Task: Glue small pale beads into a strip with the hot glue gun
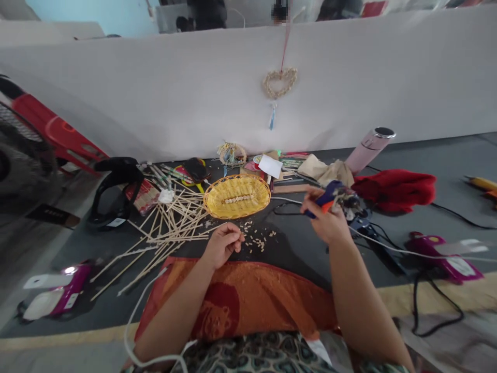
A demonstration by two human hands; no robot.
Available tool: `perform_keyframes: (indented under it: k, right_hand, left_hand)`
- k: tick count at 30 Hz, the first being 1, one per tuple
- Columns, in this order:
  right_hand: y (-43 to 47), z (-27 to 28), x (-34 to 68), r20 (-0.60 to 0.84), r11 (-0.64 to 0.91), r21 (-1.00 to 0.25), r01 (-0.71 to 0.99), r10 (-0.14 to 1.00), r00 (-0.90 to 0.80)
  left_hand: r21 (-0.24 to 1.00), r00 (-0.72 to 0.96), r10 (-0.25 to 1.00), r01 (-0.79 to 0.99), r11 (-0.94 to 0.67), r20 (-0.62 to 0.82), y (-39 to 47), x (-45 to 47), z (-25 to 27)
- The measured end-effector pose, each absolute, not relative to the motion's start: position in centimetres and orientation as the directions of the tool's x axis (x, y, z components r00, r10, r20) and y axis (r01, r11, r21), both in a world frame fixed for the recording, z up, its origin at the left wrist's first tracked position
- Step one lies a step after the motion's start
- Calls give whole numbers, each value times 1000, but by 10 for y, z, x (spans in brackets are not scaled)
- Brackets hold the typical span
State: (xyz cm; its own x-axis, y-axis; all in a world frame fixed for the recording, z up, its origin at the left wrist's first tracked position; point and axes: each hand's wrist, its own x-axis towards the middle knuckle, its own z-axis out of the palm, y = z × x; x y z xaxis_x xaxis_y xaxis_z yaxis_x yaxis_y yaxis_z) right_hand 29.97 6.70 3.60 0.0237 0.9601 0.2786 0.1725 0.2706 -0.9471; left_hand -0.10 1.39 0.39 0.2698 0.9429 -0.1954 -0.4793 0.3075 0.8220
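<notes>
My left hand [225,244] is closed in a pinch just in front of the basket. Whatever its fingertips may hold is too small to make out. Beside it, short cut bits of stick [258,243] lie scattered on the dark table. My right hand [330,220] is wrapped around a blue glue gun [321,201] with an orange part, near a dark, messy clump. The yellow oval woven basket [217,204] holds a short row of small joined pieces [237,199]. Long thin sticks [174,217] lie in a loose pile left of the basket.
An orange cloth [267,290] lies along the front. A pink flask [368,150] and red cloth [396,189] stand right. Purple devices [450,259] lie at both sides. A white cord [388,248] crosses the right side. A heart-shaped ornament [279,84] hangs on the partition.
</notes>
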Motion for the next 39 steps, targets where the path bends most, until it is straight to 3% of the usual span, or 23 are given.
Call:
perform_keyframes:
  k: [7,12,14,27,39]
  right_hand:
    - [50,28,270,0,-5,-1000,-25,978,-207]
    - [46,28,260,-37,-127,-932,-339,965,-259]
    - [43,28,255,-34,-137,-913,-385,964,-262]
    - [25,28,232,11,-15,-999,-49,873,-487]
    - [23,19,219,29,30,-1000,-5,855,-517]
  left_hand:
    - [808,218,954,-511,292,-207,19,-5,2]
    - [803,191,963,-534,265,-191,20,-6,2]
    - [803,189,964,-535,263,-189,21,-6,1]
    - [815,98,984,-552,176,-146,24,-12,-3]
    - [850,17,996,-519,86,-90,27,-16,0]
